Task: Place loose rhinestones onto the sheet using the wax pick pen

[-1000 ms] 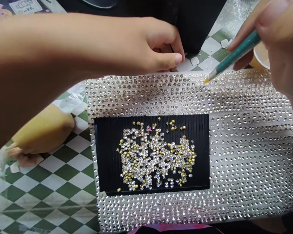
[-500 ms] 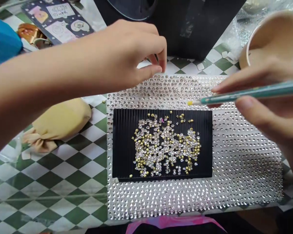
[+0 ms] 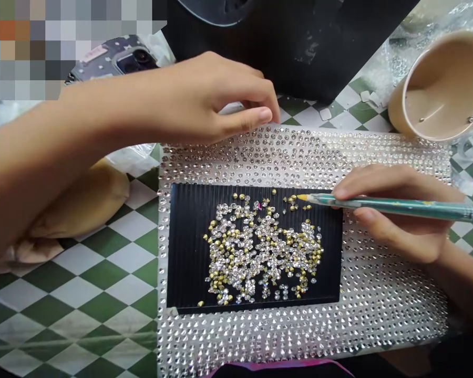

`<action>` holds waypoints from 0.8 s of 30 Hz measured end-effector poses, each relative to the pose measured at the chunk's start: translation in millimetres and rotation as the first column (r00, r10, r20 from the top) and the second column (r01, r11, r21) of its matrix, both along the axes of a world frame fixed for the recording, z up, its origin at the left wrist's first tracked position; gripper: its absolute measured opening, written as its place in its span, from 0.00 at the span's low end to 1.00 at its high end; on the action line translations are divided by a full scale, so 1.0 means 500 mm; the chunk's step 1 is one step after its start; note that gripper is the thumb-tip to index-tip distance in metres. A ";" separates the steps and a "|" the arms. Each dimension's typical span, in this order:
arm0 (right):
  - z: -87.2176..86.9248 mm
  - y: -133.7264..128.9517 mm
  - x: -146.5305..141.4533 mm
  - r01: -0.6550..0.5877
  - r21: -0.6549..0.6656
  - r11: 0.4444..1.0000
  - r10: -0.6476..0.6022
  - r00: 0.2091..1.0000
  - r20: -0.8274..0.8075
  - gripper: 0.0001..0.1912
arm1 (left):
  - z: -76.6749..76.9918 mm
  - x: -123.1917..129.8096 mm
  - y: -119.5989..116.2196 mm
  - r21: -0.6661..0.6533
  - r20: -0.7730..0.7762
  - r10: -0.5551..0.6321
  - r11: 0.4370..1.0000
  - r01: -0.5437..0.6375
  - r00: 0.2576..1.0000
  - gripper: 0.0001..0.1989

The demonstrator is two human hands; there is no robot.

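A black ribbed tray (image 3: 189,247) holds many loose clear and gold-backed rhinestones (image 3: 260,252). It lies on a sheet (image 3: 386,283) covered with rows of rhinestones. My right hand (image 3: 398,210) grips a teal pen-like tool (image 3: 402,205), whose yellow tip touches or hovers just above a few stones at the tray's upper right. My left hand (image 3: 236,100) rests at the sheet's top edge, fingers curled with thumb near the index finger; whether anything is between them is too small to tell.
A beige cup (image 3: 396,107) with a few stones inside stands at the upper right. A black box (image 3: 284,52) is at the back. Behind my left arm are a phone (image 3: 137,60) and a tan pouch (image 3: 90,199). Plastic wrap lies near the cup.
My right hand has moved left and down, bringing the tool's tip from above the sheet to the stones on the tray. My left hand has shifted slightly down. The whole view has shifted a little.
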State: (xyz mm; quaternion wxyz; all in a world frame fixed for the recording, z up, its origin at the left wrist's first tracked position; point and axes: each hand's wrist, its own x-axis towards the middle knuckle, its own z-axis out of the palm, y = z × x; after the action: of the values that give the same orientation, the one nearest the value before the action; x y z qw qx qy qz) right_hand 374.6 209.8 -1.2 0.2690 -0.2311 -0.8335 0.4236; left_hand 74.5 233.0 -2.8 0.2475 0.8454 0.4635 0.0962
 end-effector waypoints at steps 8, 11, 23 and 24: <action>0.006 -0.007 0.008 0.033 -0.004 0.999 -0.032 0.998 0.060 0.14 | -0.017 -0.017 0.004 -0.042 0.118 -0.014 0.999 0.019 0.993 0.24; 0.000 -0.008 0.005 0.048 -0.010 0.999 -0.048 0.997 0.064 0.13 | -0.019 -0.022 0.007 -0.065 0.153 0.007 0.998 0.003 0.988 0.23; -0.010 -0.007 -0.007 0.061 -0.017 0.998 -0.061 0.998 -0.008 0.15 | -0.014 -0.022 0.009 -0.106 0.163 0.045 0.994 -0.028 0.986 0.24; -0.011 -0.008 -0.007 0.074 -0.021 0.997 -0.074 0.997 -0.019 0.15 | -0.015 -0.021 0.009 -0.104 0.161 0.047 0.994 -0.031 0.986 0.24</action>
State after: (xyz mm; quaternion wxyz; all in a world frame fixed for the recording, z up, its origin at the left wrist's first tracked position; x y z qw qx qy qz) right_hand 370.9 206.0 -6.5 0.2904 -0.2602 -0.8174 0.4240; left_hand 63.8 237.6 -10.5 0.3253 0.8118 0.4623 0.1465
